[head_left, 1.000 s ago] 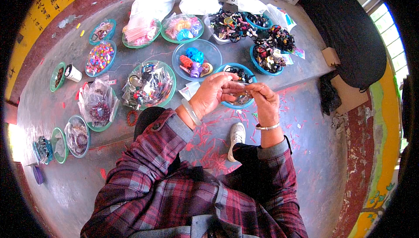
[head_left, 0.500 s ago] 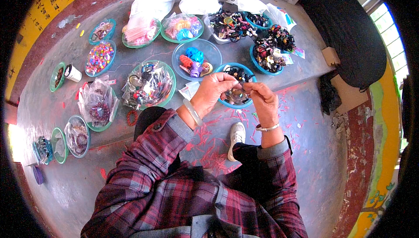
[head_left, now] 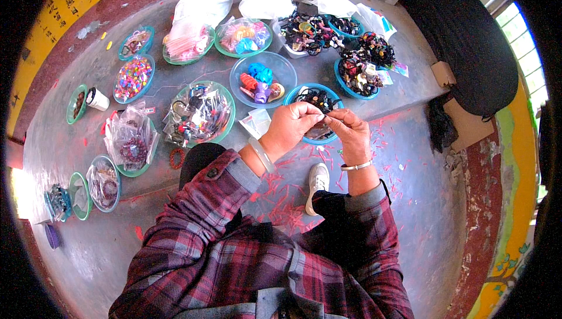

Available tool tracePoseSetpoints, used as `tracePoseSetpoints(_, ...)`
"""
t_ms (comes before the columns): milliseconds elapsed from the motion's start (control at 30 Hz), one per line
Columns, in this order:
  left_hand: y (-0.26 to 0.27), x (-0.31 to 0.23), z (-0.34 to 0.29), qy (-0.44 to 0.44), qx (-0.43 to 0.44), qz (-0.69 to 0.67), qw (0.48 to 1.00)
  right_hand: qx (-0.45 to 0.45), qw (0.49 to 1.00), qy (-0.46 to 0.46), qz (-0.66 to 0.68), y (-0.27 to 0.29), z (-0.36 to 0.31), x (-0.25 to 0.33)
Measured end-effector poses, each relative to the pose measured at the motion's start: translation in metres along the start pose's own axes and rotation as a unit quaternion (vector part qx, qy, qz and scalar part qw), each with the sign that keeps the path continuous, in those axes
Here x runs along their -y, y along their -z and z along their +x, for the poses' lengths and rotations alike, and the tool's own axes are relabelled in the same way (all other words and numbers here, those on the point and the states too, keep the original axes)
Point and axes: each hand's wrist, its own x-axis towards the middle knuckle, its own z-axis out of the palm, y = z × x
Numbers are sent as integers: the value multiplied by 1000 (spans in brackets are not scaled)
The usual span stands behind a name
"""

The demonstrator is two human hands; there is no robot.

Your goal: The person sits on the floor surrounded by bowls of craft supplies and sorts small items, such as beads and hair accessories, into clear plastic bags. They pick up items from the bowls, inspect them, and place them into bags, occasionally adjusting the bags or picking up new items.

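My left hand [head_left: 287, 131] and my right hand [head_left: 352, 139] meet at the fingertips, each in a pinch. Between them is something small and dark, too small to make out. Both hands hang over the near side of a blue basin [head_left: 334, 96] and partly cover it. Black hair ties [head_left: 317, 98] with small coloured pieces lie in that basin. Just to the left of my left hand is a small clear packet [head_left: 256, 122]. A pale bangle [head_left: 262, 155] circles my left wrist, and a thin one [head_left: 356, 167] my right.
A clear bowl of coloured bundles [head_left: 261, 79] stands beyond my hands. Leftward is a green basin of packaged trinkets [head_left: 202, 110]. More dark hair ties [head_left: 363, 73] fill a basin at the far right. Red scraps [head_left: 281, 193] litter the floor around my shoe [head_left: 318, 187].
My hands have drawn closer together, and their fingertips now meet. The left hand has shifted slightly right and down; the right hand has tilted a little inward.
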Motion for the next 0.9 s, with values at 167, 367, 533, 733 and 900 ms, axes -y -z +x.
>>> tracePoseSetpoints(167, 2, 1, 0, 24, 5, -33, 999, -37, 996, -20, -73, 0, -2, 3)
tracePoseSetpoints(367, 6, -3, 2, 43, 4, -101, 994, -42, 986, -25, -158, 19, 2, 1)
tracePoseSetpoints(533, 5, -7, -1, 31, 0, -18, 999, -42, 991, -13, -125, 17, 6, -1)
tracePoseSetpoints(733, -5, 4, -5, -87, 1, 116, 989, 55, 948, 95, -298, 6, 4, 3)
tracePoseSetpoints(900, -3, 9, -3, -89, 2, 109, 990, 44, 964, 38, -259, 7, 3, 6)
